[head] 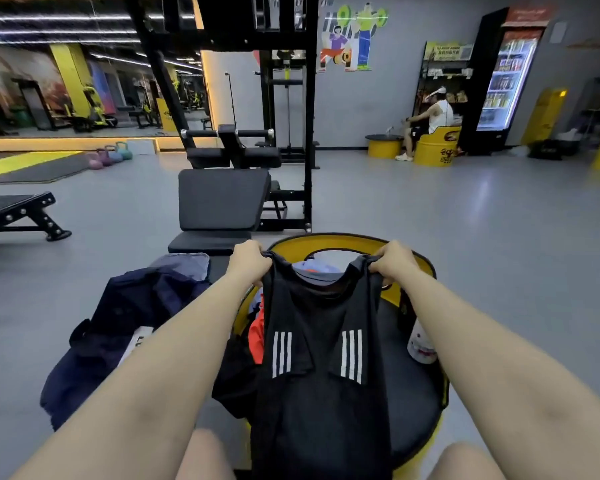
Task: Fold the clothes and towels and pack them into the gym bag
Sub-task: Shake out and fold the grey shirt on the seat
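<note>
I hold a black T-shirt (pixel 321 393) with white stripes on the sleeves up by its shoulders, and it hangs down over a yellow barrel seat (pixel 347 241). My left hand (pixel 248 261) grips the left shoulder and my right hand (pixel 394 261) grips the right one. Behind the shirt, on the seat, lie more clothes: an orange garment (pixel 256 336) and a light blue one (pixel 314 266). To my left a dark navy gym bag (pixel 125 323) lies slumped on the floor, with something white (pixel 136 342) showing in its opening.
A black padded bench (pixel 222 202) and a tall weight machine (pixel 284 109) stand straight ahead. Another bench (pixel 18 213) is at the left. A white cap (pixel 420 344) rests on the seat's right side. A person sits on a yellow barrel (pixel 433 148) at the far right.
</note>
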